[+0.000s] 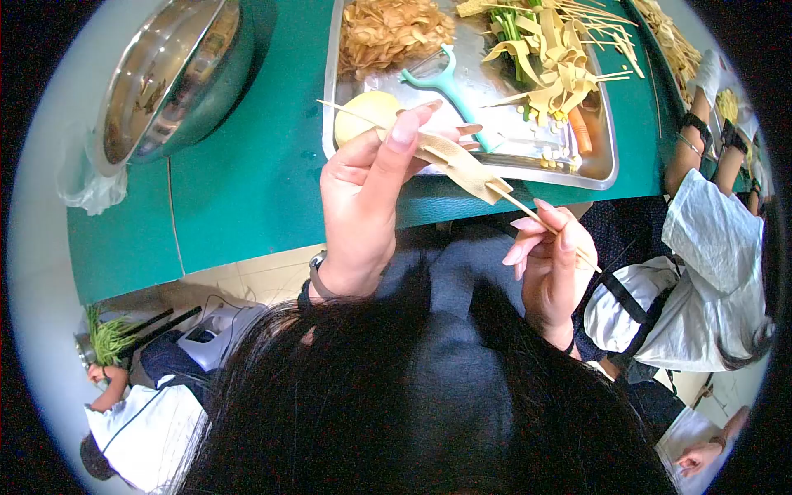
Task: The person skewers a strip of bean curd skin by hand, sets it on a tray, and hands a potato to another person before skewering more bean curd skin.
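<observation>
Between my hands runs a thin bamboo skewer point(528, 209), slanting down to the right, with a folded tan strip that looks like tofu skin point(466, 171) threaded on it. My left hand point(363, 198) pinches the strip near the skewer's upper end. Lower down, my right hand point(557, 268) grips the skewer's other end between thumb and fingers. Just behind my left fingers lie a peeled yellow potato point(363, 114) and a teal Y-shaped peeler point(450, 87) in the metal tray point(544, 175).
In the tray are a heap of thin brownish slices point(394, 35), finished-looking tan strips on skewers point(561, 58) and a carrot piece point(581, 132). A steel bowl point(165, 91) stands left on the green table point(239, 202). Co-workers point(714, 239) stand at right; another person point(148, 429) is lower left.
</observation>
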Action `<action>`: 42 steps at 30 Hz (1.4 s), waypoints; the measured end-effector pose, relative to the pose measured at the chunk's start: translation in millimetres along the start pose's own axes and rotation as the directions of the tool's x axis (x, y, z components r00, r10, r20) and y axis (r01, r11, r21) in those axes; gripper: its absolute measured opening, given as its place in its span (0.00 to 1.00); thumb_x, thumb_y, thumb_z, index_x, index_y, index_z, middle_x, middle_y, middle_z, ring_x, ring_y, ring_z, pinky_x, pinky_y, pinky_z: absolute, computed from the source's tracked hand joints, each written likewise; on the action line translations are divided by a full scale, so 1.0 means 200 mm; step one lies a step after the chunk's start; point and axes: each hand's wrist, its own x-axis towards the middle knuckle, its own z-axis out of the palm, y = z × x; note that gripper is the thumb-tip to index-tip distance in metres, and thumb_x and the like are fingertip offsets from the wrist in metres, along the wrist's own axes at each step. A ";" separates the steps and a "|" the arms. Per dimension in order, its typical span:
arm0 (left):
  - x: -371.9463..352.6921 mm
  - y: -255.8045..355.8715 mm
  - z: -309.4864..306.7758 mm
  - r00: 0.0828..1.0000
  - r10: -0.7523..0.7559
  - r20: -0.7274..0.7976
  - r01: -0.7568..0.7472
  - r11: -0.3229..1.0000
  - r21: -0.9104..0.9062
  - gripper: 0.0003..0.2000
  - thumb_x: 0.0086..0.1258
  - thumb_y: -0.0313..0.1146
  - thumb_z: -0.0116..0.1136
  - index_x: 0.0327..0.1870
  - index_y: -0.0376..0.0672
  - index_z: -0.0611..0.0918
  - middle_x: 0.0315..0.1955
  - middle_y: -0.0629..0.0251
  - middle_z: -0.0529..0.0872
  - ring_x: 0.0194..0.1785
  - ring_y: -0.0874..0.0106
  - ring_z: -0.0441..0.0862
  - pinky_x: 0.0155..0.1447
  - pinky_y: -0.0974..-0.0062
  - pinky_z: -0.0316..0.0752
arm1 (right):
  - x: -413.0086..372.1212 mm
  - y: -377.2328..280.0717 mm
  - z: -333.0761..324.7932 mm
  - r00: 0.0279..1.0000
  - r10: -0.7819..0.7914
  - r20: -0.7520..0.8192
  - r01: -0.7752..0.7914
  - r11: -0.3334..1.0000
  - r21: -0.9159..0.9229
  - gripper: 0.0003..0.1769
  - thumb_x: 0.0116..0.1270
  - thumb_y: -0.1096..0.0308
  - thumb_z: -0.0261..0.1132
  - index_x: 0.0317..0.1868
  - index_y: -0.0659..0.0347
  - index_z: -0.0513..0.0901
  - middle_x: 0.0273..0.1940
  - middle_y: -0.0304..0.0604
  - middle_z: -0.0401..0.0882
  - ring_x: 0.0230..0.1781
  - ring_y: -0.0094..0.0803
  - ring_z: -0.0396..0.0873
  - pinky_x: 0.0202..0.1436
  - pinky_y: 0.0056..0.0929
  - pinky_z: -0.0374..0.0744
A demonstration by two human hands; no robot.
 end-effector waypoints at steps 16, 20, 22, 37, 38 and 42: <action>0.03 0.01 -0.04 0.997 0.053 0.056 -0.059 0.990 0.128 0.12 0.67 0.32 0.55 0.41 0.31 0.81 0.37 0.54 0.84 0.49 0.70 0.79 0.58 0.71 0.69 | 0.00 0.02 -0.03 0.999 -0.033 -0.014 0.035 0.993 0.116 0.25 0.72 0.56 0.48 0.49 0.73 0.75 0.35 0.58 0.79 0.21 0.37 0.80 0.18 0.20 0.71; 0.05 0.00 -0.08 0.990 0.103 0.098 -0.118 0.979 0.167 0.19 0.70 0.38 0.50 0.54 0.31 0.73 0.41 0.51 0.83 0.46 0.60 0.81 0.53 0.64 0.75 | 0.02 0.02 -0.06 0.995 -0.060 -0.085 0.080 0.963 0.256 0.22 0.73 0.60 0.42 0.43 0.72 0.76 0.33 0.56 0.77 0.19 0.36 0.77 0.17 0.21 0.71; 0.04 0.00 -0.08 0.994 0.093 0.054 -0.100 0.983 0.156 0.19 0.69 0.37 0.51 0.54 0.31 0.72 0.41 0.51 0.82 0.46 0.59 0.81 0.53 0.63 0.75 | 0.03 0.03 -0.08 0.992 -0.068 -0.107 0.098 0.946 0.309 0.22 0.73 0.61 0.42 0.42 0.71 0.75 0.30 0.54 0.75 0.18 0.35 0.75 0.17 0.22 0.71; 0.02 0.01 -0.05 0.991 -0.003 0.134 0.008 0.999 -0.037 0.24 0.74 0.45 0.37 0.51 0.29 0.74 0.43 0.46 0.81 0.50 0.56 0.80 0.54 0.67 0.75 | 0.06 0.03 -0.05 0.983 0.026 -0.180 0.026 0.960 0.280 0.22 0.75 0.59 0.41 0.38 0.67 0.75 0.30 0.51 0.76 0.17 0.29 0.72 0.15 0.19 0.70; 0.02 0.01 -0.05 0.993 -0.010 0.116 0.009 1.000 0.004 0.24 0.74 0.45 0.36 0.51 0.28 0.74 0.43 0.46 0.81 0.49 0.56 0.80 0.54 0.67 0.75 | 0.06 0.03 -0.06 0.984 0.025 -0.174 0.027 0.957 0.290 0.22 0.75 0.59 0.41 0.38 0.67 0.75 0.30 0.51 0.76 0.17 0.29 0.72 0.15 0.19 0.70; 0.03 0.02 -0.04 0.999 -0.033 0.033 0.029 0.992 0.121 0.24 0.75 0.43 0.34 0.50 0.27 0.74 0.41 0.45 0.81 0.49 0.56 0.80 0.53 0.67 0.76 | 0.07 0.04 -0.07 0.988 0.011 -0.155 0.037 0.953 0.301 0.22 0.75 0.58 0.40 0.37 0.67 0.75 0.30 0.51 0.76 0.16 0.29 0.72 0.15 0.19 0.69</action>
